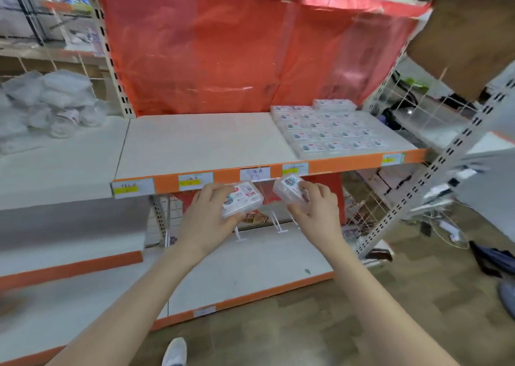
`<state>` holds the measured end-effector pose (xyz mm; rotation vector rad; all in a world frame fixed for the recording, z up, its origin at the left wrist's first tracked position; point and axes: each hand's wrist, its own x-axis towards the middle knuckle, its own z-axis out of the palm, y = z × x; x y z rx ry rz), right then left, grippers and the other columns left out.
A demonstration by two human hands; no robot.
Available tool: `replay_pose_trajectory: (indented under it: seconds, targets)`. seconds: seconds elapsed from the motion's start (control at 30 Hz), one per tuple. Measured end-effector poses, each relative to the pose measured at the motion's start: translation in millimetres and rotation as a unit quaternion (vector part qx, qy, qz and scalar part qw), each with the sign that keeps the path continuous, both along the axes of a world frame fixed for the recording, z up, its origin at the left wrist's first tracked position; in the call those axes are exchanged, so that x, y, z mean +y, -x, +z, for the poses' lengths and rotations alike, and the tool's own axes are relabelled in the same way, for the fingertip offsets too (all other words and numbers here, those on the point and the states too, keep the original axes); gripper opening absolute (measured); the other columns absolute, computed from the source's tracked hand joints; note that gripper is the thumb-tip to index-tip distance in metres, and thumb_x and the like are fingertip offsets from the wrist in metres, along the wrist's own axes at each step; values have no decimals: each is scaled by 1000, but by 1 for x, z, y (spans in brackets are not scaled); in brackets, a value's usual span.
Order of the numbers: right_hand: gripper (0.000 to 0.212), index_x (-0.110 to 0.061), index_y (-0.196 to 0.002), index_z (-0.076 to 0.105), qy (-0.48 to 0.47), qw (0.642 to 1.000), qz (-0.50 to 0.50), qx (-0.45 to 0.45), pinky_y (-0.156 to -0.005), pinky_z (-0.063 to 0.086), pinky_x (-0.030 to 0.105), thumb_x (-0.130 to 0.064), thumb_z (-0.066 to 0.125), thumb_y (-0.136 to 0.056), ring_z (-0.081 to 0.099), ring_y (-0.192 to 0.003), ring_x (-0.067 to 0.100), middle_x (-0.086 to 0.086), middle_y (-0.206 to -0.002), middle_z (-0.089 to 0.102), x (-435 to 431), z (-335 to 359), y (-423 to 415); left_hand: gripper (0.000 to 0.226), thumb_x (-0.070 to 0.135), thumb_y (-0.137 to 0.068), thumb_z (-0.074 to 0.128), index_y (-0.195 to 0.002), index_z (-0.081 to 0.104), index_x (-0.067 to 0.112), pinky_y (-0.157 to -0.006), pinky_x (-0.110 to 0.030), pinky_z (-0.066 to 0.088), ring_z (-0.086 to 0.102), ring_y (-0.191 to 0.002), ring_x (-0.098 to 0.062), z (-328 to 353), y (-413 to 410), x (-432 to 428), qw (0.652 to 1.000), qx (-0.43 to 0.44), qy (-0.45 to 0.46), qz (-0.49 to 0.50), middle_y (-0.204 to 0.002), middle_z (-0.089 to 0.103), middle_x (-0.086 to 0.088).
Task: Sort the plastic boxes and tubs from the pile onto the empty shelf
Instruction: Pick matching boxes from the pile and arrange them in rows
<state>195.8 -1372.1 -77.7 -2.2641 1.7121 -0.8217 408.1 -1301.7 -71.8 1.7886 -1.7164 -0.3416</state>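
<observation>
1. Head view, left hand (207,215): the fingers and thumb curl round the left end of a clear plastic box (243,202). Its printed label faces up, and the box sits slightly tilted in the grip.
2. Right hand (316,208): the fingers and thumb pinch the right end of a second box (288,191). This box is also clear and label up, and it tilts down toward the left hand.
3. The two held boxes lie just beside each other with a narrow gap between them. Both are in the air, in front of and just below the orange front edge of the shelf (200,142).
4. The shelf's white board lies above and beyond both hands, and its bare part lies straight beyond the grips.
5. Rows of boxes (331,131) lie beyond and to the right of the right hand, at the shelf's right end. They are flat, label up and packed side by side, with one more box stacked on the back row.
6. The pile (50,100) is well to the left of the left hand, on the neighbouring board. It consists of clear tubs and boxes in clear bags, too blurred for detail.
7. Price tags (195,181) are fixed along the orange edge, just above the knuckles of both hands.
8. A red sheet (223,45) hangs behind the shelf, and a lower shelf (250,259) lies beneath the hands. A white shoe (175,351) shows between the forearms, at the bottom edge.
</observation>
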Motion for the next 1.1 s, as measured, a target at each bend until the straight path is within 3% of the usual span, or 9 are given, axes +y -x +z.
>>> replay_pose_trajectory:
  seconds: [0.27, 0.37, 0.57, 0.7, 0.8, 1.1]
  targets:
    - [49, -10, -123, 53, -22, 999, -40, -19, -87, 32, 40, -34, 57, -80, 44, -111, 34, 13, -121, 53, -10, -9, 61, 79, 59, -66, 39, -128, 53, 12, -96, -32, 35, 45, -118, -26, -4, 57, -33, 999, -13, 7, -50, -126, 48, -8]
    - [54, -11, -124, 52, -17, 999, -42, -15, -86, 31, 38, -38, 51, -78, 44, -111, 34, 12, -122, 53, -30, -9, 73, 76, 57, -67, 42, -127, 53, 12, -95, -33, 37, 45, -119, -26, -3, 67, -62, 998, -16, 7, -53, -129, 47, -7]
    - [57, -15, -125, 51, -26, 997, -62, -33, -83, 23, 30, -35, 45, -72, 38, -112, 31, 10, -121, 49, -99, 5, 92, 70, 54, -72, 46, -128, 53, 13, -96, -35, 38, 44, -118, -26, 2, 90, -145, 997, 1, 18, -69, -127, 47, -7]
    - [44, -12, -123, 54, -7, 998, -59, -28, -81, 19, 23, -19, 58, -79, 40, -110, 32, 13, -117, 50, -160, 14, 100, 52, 24, -81, 67, -129, 51, 13, -96, -34, 36, 44, -118, -26, 7, 100, -208, 997, 15, 39, -64, -128, 44, -7]
    - [43, -10, -120, 55, 4, 998, -55, -32, -80, 18, 21, -7, 64, -78, 40, -107, 32, 13, -114, 49, -199, 21, 100, 52, 23, -82, 66, -130, 49, 13, -98, -32, 34, 43, -118, -27, 9, 99, -247, 997, 13, 42, -60, -129, 43, -8]
    - [45, -10, -123, 52, -15, 999, -23, -39, -88, 21, 27, -7, 62, -80, 37, -112, 30, 13, -118, 47, -286, 29, 93, 51, 26, -86, 61, -134, 44, 16, -102, -32, 30, 35, -124, -25, 2, 98, -322, 998, -13, 2, -58, -134, 36, -8]
